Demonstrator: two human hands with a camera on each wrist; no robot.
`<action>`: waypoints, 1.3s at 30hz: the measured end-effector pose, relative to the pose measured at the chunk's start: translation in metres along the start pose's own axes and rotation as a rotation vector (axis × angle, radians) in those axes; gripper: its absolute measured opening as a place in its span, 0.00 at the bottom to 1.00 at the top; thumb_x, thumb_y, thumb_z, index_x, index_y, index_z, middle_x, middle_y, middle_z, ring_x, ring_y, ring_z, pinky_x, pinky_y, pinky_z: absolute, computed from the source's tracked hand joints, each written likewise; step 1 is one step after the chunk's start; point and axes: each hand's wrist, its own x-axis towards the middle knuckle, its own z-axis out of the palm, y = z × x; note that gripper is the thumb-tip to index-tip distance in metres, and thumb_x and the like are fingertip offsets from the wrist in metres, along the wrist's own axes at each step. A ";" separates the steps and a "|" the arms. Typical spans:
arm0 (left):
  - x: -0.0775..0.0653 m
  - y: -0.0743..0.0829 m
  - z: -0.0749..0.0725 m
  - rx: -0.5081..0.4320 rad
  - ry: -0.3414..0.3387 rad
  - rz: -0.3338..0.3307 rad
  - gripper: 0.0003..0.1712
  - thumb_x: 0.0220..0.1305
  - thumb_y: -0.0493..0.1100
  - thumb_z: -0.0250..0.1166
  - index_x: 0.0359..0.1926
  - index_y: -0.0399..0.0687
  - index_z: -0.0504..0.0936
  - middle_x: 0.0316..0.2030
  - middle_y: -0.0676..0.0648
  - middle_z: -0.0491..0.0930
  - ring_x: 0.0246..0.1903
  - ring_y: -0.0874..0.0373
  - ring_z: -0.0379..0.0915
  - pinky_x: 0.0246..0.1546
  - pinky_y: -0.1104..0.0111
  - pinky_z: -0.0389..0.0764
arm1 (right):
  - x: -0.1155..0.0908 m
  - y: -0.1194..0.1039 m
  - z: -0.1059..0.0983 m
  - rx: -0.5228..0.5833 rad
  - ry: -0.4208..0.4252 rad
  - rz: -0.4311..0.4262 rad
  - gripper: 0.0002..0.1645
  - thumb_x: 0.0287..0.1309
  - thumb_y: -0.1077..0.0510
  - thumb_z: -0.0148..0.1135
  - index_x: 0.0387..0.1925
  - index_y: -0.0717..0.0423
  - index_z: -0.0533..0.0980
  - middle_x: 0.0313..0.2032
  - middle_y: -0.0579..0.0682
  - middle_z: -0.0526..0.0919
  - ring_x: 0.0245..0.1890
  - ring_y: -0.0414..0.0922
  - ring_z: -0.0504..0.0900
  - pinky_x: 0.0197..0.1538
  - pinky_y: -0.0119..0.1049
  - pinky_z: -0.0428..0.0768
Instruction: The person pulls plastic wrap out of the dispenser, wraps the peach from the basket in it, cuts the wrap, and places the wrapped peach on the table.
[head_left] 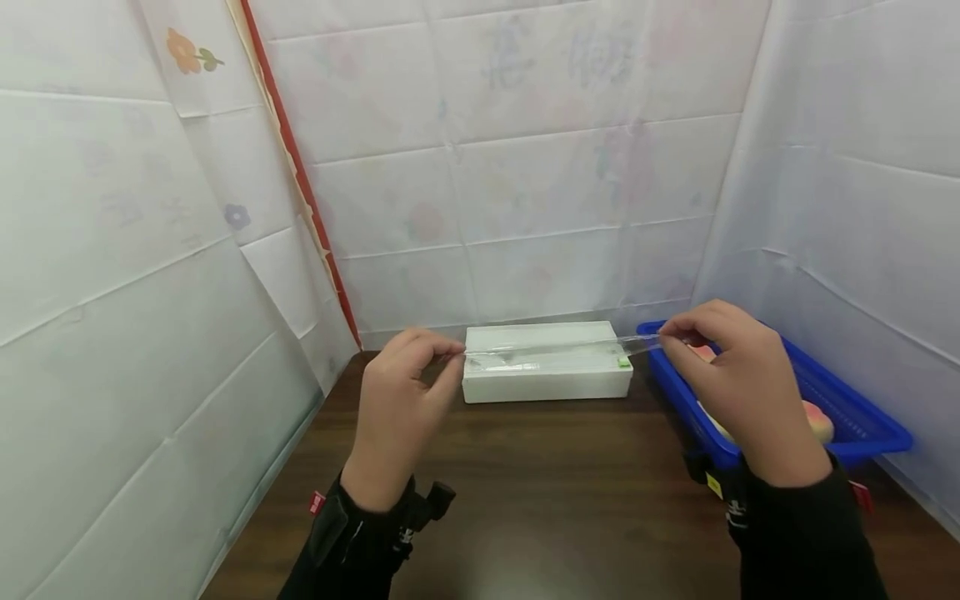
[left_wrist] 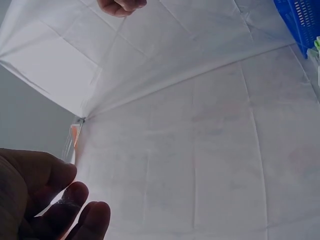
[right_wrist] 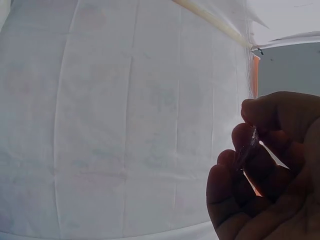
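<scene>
Head view: left hand [head_left: 405, 396], right hand [head_left: 738, 379] pinch clear film [head_left: 558, 347]; likely stretching step; next move probably needs even tension.

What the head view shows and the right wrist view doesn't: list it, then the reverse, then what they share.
Only the head view: the left hand, the blue basket with its peach-like fruit, the dark wooden table and the green tab.

Only the right wrist view: a plain grey surface beyond the white sheets, and the inner side of the right hand.

Both: the right hand pinching the clear film, and the white sheets.
</scene>
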 end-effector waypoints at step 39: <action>-0.032 0.005 0.000 -0.024 0.012 -0.081 0.04 0.63 0.33 0.76 0.38 0.46 0.92 0.37 0.51 0.89 0.40 0.63 0.84 0.42 0.69 0.86 | -0.024 -0.011 -0.004 -0.028 -0.038 0.081 0.10 0.61 0.64 0.76 0.34 0.43 0.86 0.36 0.42 0.85 0.41 0.34 0.75 0.48 0.64 0.60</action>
